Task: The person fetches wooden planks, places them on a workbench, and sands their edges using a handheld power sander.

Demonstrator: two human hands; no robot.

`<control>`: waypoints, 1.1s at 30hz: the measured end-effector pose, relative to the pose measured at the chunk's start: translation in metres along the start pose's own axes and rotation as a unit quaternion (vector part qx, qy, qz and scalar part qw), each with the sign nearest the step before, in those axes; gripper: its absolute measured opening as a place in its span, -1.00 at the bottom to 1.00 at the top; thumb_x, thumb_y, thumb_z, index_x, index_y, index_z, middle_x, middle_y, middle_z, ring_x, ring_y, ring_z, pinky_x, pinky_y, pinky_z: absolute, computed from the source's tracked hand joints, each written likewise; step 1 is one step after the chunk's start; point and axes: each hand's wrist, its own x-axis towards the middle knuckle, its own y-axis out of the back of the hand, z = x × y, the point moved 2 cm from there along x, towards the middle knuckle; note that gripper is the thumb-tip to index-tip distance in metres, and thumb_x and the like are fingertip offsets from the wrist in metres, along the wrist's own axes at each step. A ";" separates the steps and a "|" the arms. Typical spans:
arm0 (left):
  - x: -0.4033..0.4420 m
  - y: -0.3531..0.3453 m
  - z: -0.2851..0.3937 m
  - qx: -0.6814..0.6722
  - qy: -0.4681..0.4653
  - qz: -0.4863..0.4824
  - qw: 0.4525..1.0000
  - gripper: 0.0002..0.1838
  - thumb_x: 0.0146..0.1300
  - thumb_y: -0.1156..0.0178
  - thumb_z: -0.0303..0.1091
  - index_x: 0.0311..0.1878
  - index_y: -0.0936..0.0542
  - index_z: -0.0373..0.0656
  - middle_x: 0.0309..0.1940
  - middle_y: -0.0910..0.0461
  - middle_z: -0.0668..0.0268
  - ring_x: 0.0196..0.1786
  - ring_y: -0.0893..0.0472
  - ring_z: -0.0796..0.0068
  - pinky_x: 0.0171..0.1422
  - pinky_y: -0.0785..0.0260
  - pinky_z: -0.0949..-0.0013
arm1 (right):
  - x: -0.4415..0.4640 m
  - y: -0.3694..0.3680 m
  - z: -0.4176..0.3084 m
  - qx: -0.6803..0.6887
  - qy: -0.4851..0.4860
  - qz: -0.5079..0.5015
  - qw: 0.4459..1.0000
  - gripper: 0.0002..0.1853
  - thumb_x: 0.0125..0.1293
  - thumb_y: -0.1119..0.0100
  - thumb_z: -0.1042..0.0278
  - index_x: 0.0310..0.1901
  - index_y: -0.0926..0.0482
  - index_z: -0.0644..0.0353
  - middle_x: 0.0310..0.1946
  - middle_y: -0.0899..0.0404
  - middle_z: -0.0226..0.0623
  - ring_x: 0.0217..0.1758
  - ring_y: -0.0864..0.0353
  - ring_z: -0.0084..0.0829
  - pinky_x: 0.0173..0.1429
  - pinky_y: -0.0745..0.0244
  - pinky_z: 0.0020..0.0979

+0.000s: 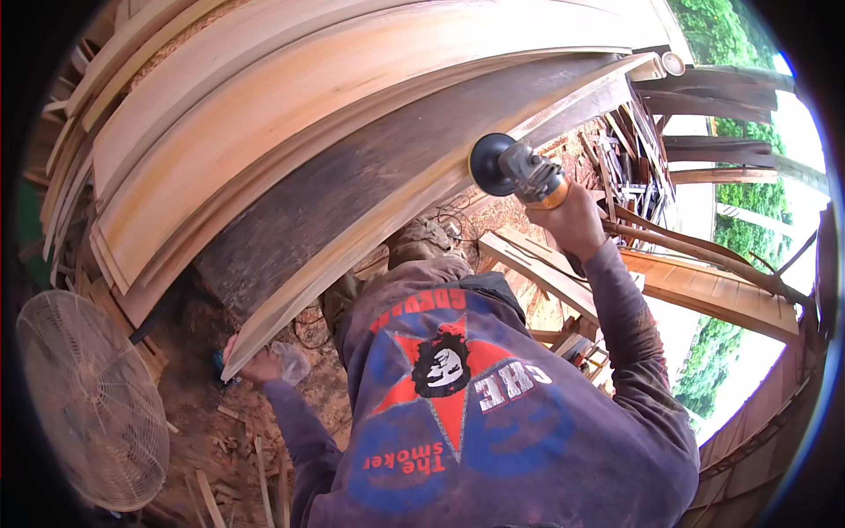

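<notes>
My right hand is wrapped around the body of an angle grinder fitted with a round black sanding disc. The disc is raised at the near edge of a long, narrow wooden board; I cannot tell whether it touches the wood. At the board's lower left end, my left hand is closed around the wood, with its fingers partly hidden behind the end. A small teal item shows beside those fingers, too small to name. The board lies along the edge of a dark, worn bench top.
Wide, pale planks are stacked on the bench's far side. A round wire-caged fan stands at lower left. Sawdust and wood strips cover the floor. Scrap wood and a slatted wooden panel lie to the right.
</notes>
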 end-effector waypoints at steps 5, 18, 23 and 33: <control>0.002 -0.001 0.008 0.041 -0.045 -0.025 0.998 -0.44 0.31 -0.32 -0.71 0.32 -0.35 -0.27 0.16 -0.57 0.13 0.23 -0.61 0.24 0.43 -0.50 0.13 | 0.047 0.030 0.065 0.042 0.032 -0.003 0.999 -0.62 0.09 -0.52 0.40 -0.02 -0.75 0.31 -0.29 -0.80 -0.31 -0.23 -0.72 -0.60 -0.06 -0.66 -0.39; 0.005 0.000 0.038 0.199 -0.034 0.021 0.979 -0.71 0.41 -0.41 -0.47 0.11 -0.61 -0.34 0.05 -0.57 0.09 0.13 -0.58 0.10 0.34 -0.43 0.09 | 0.125 0.101 0.110 0.024 0.060 -0.023 0.998 -0.59 0.02 -0.53 0.31 -0.09 -0.73 0.32 -0.38 -0.78 -0.20 -0.34 -0.76 -0.42 -0.12 -0.67 -0.31; 0.011 0.019 0.012 0.261 -0.089 -0.021 0.961 -0.65 0.39 -0.44 -0.45 0.15 -0.58 -0.34 0.10 -0.58 0.05 0.12 -0.59 0.06 0.31 -0.46 0.11 | 0.150 0.106 0.144 0.048 0.062 -0.027 0.997 -0.62 0.03 -0.53 0.30 -0.11 -0.74 0.31 -0.37 -0.78 -0.22 -0.34 -0.75 -0.44 -0.12 -0.67 -0.34; 0.009 0.013 0.033 0.326 -0.141 0.011 0.935 -0.60 0.33 -0.49 -0.42 0.15 -0.61 -0.34 0.05 -0.64 -0.04 0.10 -0.63 -0.04 0.29 -0.47 -0.01 | 0.177 0.137 0.187 0.053 -0.040 0.053 0.996 -0.66 0.06 -0.54 0.28 -0.12 -0.82 0.23 -0.36 -0.79 -0.32 -0.33 -0.74 -0.48 -0.15 -0.64 -0.35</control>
